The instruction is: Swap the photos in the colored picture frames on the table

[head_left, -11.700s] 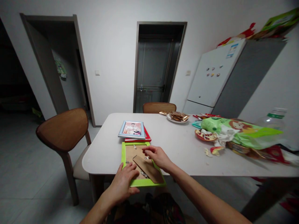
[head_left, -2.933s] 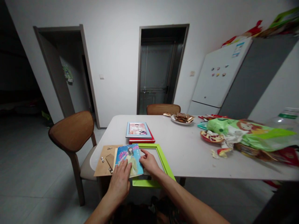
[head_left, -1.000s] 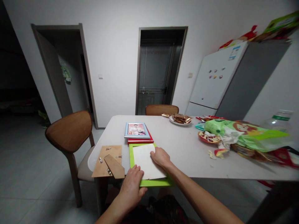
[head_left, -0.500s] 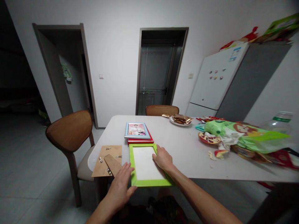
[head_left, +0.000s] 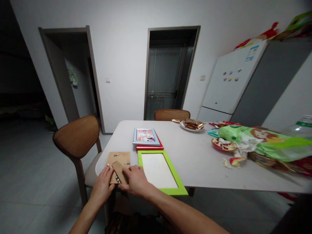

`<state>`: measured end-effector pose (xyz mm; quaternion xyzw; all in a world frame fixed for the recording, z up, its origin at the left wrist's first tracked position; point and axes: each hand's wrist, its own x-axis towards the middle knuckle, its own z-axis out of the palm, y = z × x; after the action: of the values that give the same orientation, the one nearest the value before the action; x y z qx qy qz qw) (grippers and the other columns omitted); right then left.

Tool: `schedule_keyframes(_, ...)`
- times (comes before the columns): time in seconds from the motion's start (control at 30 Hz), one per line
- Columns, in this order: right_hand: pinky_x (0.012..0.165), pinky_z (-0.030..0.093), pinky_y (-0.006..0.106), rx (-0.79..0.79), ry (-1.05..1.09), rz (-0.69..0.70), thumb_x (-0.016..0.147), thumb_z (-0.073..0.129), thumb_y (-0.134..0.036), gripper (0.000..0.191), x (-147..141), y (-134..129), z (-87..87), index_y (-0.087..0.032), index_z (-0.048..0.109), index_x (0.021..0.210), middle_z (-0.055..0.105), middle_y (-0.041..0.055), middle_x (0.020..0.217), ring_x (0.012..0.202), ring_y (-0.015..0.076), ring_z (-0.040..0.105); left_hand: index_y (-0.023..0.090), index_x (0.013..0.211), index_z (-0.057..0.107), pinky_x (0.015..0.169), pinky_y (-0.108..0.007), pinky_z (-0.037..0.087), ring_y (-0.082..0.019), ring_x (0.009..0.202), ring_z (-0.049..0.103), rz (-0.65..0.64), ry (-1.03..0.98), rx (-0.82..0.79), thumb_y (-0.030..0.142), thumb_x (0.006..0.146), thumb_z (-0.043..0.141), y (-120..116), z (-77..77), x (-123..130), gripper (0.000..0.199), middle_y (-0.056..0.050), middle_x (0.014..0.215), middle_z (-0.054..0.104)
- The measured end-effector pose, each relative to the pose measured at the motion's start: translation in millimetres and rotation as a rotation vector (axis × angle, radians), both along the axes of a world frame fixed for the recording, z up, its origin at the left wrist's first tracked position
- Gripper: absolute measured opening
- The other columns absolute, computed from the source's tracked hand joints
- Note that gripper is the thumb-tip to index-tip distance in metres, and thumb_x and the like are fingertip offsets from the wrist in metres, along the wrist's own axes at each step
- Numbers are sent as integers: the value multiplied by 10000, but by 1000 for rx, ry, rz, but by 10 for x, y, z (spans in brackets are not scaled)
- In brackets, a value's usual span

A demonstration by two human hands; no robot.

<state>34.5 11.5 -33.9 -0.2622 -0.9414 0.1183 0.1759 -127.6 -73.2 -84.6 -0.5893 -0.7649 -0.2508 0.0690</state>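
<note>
Two bare hands work at the near left corner of a smooth white bench [head_left: 192,156]. Between them is a brown backing board [head_left: 121,157], flat and matte like fibreboard, its near edge at the bench's edge. Both hands are narrowed on it: the left hand [head_left: 104,185] holds the left side, fingers on top and thumb at the near edge; the right hand [head_left: 136,180] holds the right near corner, its fingertips against the tapered support leg [head_left: 120,170]. Small shiny metal clips [head_left: 117,178] dot the board.

Just right lies a lime-green picture frame [head_left: 172,169], a flat-railed rectangle with a plain white sheet [head_left: 157,169] filling its opening. Behind it, a silvery-blue photo frame [head_left: 146,142] rests on a glossy red frame [head_left: 149,147].

The step in hand appears to be taking up the board. The next move likely calls for lifting it level and squaring it over the green frame's opening, the leg facing up.
</note>
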Motion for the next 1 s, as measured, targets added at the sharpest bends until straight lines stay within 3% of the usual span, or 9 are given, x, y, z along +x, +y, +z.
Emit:
schedule_keyframes(0.1,725,323,353,-11,48,-34,655,541,-371,421,-81,-51,-20,-230,519,1051,525,80,911,857,226,442,166,1103,476,979,-419,307,-247,1165,380,-26,-65,36,134,631,471,8,19,-20,473,-87,1224,467)
schedule_keyframes(0.2,729,336,332,-43,170,-32,645,531,-257,425,46,5,38,-244,515,1069,508,68,925,862,207,430,174,1100,478,983,-419,306,-237,1156,393,-37,-143,73,138,643,470,20,126,106,458,-81,1217,474)
schedule_keyframes(0.43,829,350,332,-119,355,-42,629,517,-170,424,974,206,120,-209,548,1051,513,73,977,921,198,436,152,1126,460,994,-416,288,-223,1189,347,-275,-271,60,120,660,505,161,478,921,469,-133,1264,419)
schedule_keyframes(0.6,860,353,332,-120,299,-159,653,490,-187,361,1516,338,6,-188,580,1003,524,82,990,948,201,447,138,1116,468,999,-409,279,-240,1185,350,-420,-320,-51,138,645,572,366,494,1357,482,-146,1258,424)
schedule_keyframes(0.73,835,366,343,-77,241,-176,657,481,-195,351,1618,410,-62,-171,588,990,540,87,975,917,200,466,126,1106,467,1002,-380,266,-237,1187,344,-420,-255,-133,175,655,591,482,455,1454,470,-145,1268,411)
schedule_keyframes(1.0,809,346,351,47,121,-224,638,508,-203,367,1538,458,-249,-181,595,994,544,89,990,914,211,458,182,1042,503,979,-420,238,-224,1162,379,-400,-141,-227,283,727,532,504,450,1373,332,-99,1237,459)
